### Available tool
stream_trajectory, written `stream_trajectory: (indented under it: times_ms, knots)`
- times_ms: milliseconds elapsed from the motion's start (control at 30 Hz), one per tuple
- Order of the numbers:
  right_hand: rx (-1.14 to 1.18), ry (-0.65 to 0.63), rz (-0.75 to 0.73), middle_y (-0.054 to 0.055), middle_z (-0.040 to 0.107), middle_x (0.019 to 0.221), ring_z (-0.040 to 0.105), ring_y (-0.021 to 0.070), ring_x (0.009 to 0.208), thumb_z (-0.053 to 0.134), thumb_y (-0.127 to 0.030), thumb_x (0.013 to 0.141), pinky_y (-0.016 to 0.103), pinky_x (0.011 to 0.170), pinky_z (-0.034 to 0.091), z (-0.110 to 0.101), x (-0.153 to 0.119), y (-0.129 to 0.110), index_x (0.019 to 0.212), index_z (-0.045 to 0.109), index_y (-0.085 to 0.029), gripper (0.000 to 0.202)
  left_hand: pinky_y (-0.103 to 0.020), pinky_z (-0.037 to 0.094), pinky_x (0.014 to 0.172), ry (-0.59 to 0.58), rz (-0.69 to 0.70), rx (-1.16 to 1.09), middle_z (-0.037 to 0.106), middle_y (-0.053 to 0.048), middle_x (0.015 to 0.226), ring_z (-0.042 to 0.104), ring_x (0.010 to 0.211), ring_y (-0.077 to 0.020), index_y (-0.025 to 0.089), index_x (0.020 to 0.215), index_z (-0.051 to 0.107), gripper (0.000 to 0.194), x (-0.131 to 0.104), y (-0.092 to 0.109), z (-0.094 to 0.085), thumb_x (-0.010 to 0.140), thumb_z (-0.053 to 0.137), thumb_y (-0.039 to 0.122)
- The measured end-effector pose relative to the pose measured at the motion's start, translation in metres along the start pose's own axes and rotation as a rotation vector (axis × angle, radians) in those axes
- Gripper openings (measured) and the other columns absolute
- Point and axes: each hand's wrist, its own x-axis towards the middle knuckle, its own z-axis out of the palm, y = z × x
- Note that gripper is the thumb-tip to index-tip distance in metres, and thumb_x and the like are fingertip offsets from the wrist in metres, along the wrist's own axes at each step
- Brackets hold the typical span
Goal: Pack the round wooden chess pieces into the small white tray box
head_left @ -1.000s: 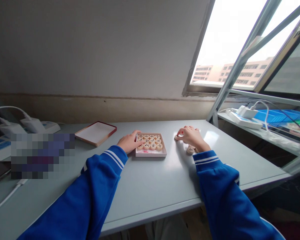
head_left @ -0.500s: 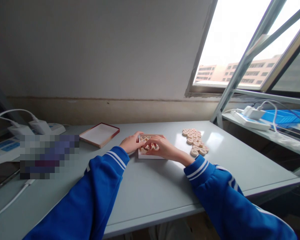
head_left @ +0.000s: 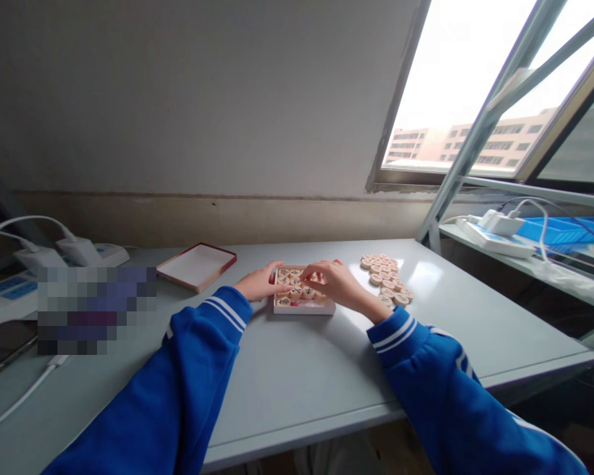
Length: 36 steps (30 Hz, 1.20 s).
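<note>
A small white-sided box (head_left: 304,310) on the desk holds round wooden xiangqi pieces (head_left: 296,291) with dark characters, set in rows. A strip of the box floor with a red mark shows at its front. My left hand (head_left: 258,284) grips the box's left side, its thumb over the edge by the pieces. Above the box's right part, my right hand (head_left: 335,280) is curled, with thumb and fingertips closed together at a piece in the back rows. The fingers partly hide that piece. More xiangqi pieces (head_left: 387,269) lie loose in a cluster to the right.
The box lid (head_left: 198,264) lies upturned at the back left of the grey desk (head_left: 297,382). Power strips, white cables and a phone (head_left: 2,346) sit on the left. A metal frame (head_left: 480,132) and a shelf with another power strip (head_left: 497,237) stand at the right.
My right hand has shifted right and back across the box, uncovering the front pieces and part of the box floor. My left hand stays at the box's left side.
</note>
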Motion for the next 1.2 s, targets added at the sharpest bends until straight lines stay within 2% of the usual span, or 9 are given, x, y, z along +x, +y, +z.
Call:
stream_trajectory:
  times_ms: [133,233,333,467,567,700,833,1100,1200]
  knots:
    - [-0.353,0.096,0.288,0.008,0.060,0.097,0.048,0.0219,0.094,0.046,-0.027,0.080,0.034,0.075,0.028,-0.018,-0.009,0.042,0.092,0.060,-0.020,0.020,-0.029,0.042,0.082,-0.054,-0.001,-0.033,0.055,-0.010,0.113,0.054,0.099,-0.0235,0.017,0.134,0.018,0.097,-0.002,0.001,-0.002,0.056,0.062,0.054]
    - [-0.506,0.060,0.552,0.013,0.053,0.111,0.041,0.0267,0.101,0.045,-0.027,0.078,0.037,0.074,0.028,-0.022,-0.016,0.074,0.101,0.058,-0.017,0.028,-0.030,0.041,0.083,-0.060,-0.010,-0.014,0.054,-0.010,0.116,0.052,0.103,-0.0242,0.018,0.135,0.016,0.100,-0.004,0.004,-0.004,0.054,0.062,0.056]
    - [-0.522,-0.015,0.673,0.013,0.052,0.112,0.040,0.0276,0.100,0.045,-0.026,0.076,0.038,0.071,0.029,-0.021,-0.020,0.087,0.092,0.062,-0.019,0.025,-0.030,0.041,0.082,-0.063,-0.015,0.005,0.053,-0.011,0.116,0.052,0.102,-0.0249,0.019,0.134,0.018,0.099,-0.005,0.005,-0.005,0.054,0.063,0.056]
    - [-0.508,-0.066,0.672,0.010,0.058,0.097,0.045,0.0249,0.092,0.041,-0.019,0.076,0.038,0.069,0.028,-0.023,-0.019,0.082,0.078,0.064,-0.019,0.024,-0.029,0.041,0.083,-0.084,0.012,-0.049,0.054,-0.011,0.115,0.053,0.101,-0.0235,0.017,0.133,0.019,0.098,-0.004,0.003,-0.005,0.054,0.064,0.054]
    - [-0.473,-0.074,0.665,0.009,0.059,0.097,0.046,0.0245,0.091,0.042,-0.022,0.075,0.038,0.071,0.028,-0.023,-0.018,0.081,0.085,0.063,-0.021,0.024,-0.030,0.040,0.086,-0.092,0.008,-0.086,0.052,-0.012,0.118,0.051,0.104,-0.0237,0.016,0.133,0.018,0.100,-0.004,0.003,-0.005,0.053,0.066,0.052]
    - [-0.501,0.028,0.628,0.010,0.057,0.106,0.046,0.0257,0.096,0.041,-0.029,0.077,0.038,0.074,0.028,-0.013,-0.017,0.094,0.106,0.055,-0.019,0.033,-0.033,0.039,0.088,-0.087,-0.005,-0.090,0.051,-0.012,0.118,0.050,0.104,-0.0251,0.017,0.133,0.019,0.100,-0.004,0.004,-0.004,0.053,0.066,0.054]
    - [-0.548,0.003,0.597,0.011,0.061,0.096,0.049,0.0256,0.090,0.042,-0.029,0.078,0.037,0.073,0.027,-0.004,-0.016,0.099,0.089,0.061,-0.016,0.025,-0.034,0.040,0.086,-0.096,-0.009,-0.109,0.053,-0.013,0.114,0.052,0.101,-0.0263,0.015,0.134,0.017,0.103,-0.004,0.004,-0.004,0.053,0.066,0.054]
    - [-0.387,0.058,0.506,0.006,0.065,0.073,0.054,0.0222,0.081,0.048,-0.029,0.076,0.037,0.077,0.026,-0.014,-0.014,0.067,0.075,0.063,-0.019,0.018,-0.034,0.039,0.087,-0.075,0.011,-0.138,0.052,-0.014,0.116,0.051,0.104,-0.0266,0.015,0.133,0.021,0.101,-0.003,0.001,-0.003,0.052,0.068,0.052]
    - [-0.167,0.116,0.429,0.004,0.064,0.079,0.055,0.0200,0.078,0.051,-0.035,0.074,0.035,0.075,0.032,-0.017,-0.013,0.056,0.080,0.062,-0.021,0.019,-0.036,0.040,0.084,-0.064,0.014,-0.112,0.056,-0.012,0.109,0.054,0.098,-0.0268,0.017,0.132,0.024,0.096,-0.001,-0.001,-0.003,0.054,0.066,0.054]
